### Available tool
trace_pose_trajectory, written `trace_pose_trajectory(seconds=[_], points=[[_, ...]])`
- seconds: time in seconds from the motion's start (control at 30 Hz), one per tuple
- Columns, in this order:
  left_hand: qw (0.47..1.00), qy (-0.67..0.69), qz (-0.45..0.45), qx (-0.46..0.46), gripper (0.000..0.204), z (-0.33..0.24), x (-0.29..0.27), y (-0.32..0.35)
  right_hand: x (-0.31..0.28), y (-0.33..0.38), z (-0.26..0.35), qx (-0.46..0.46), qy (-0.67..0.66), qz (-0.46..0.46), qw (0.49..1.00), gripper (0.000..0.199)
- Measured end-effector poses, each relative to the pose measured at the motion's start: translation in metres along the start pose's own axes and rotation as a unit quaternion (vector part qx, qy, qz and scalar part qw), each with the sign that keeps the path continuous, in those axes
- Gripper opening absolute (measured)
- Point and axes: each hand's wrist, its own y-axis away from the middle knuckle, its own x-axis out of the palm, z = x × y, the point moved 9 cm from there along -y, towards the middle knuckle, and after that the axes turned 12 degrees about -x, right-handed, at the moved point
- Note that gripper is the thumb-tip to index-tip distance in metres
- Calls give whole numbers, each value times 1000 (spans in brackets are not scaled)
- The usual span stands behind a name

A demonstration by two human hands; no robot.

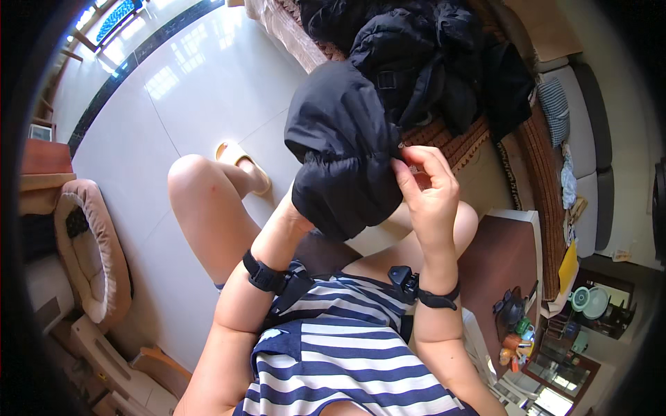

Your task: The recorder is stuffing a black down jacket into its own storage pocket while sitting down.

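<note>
A black puffy piece of clothing [336, 132], perhaps a hood, is held up in front of me above my lap. A gathered, elastic-looking band crosses its middle. My left hand [298, 213] reaches behind or inside its lower left side; only the wrist and base of the hand show, and the fabric hides the fingers. At the right edge, my right hand [431, 186] pinches the fabric between thumb and fingers. Just beyond lies a heap of black padded clothing [423, 62] with a buckle or patch on it; whether the held piece joins it, I cannot tell.
The heap rests on a brown woven cover [541, 229]. To my right, a reddish-brown tabletop [496, 270] carries sunglasses [510, 308] and small colourful items. A grey sofa [579, 111] is farther right. At left, a padded pet bed [111, 270] stands on the glossy tiled floor [139, 187].
</note>
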Motion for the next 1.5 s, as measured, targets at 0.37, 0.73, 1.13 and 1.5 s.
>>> trace_pose_trajectory(seconds=[0.37, 0.73, 1.13, 1.5], points=[[987, -115, -107, 33, 44, -12, -9, 4, 9, -4, 1, -22, -3, 30, 999, 8], [989, 147, -13, 6, 42, -12, -35, -8, 28, 15, -20, 111, -184, 71, 974, 9], [985, 95, -140, -11, 36, -7, -20, 1, 20, 8, -30, 108, -119, 43, 986, 18], [969, -172, -117, 131, 36, -55, 20, 7, 24, 16, -49, 202, -329, -4, 922, 15]])
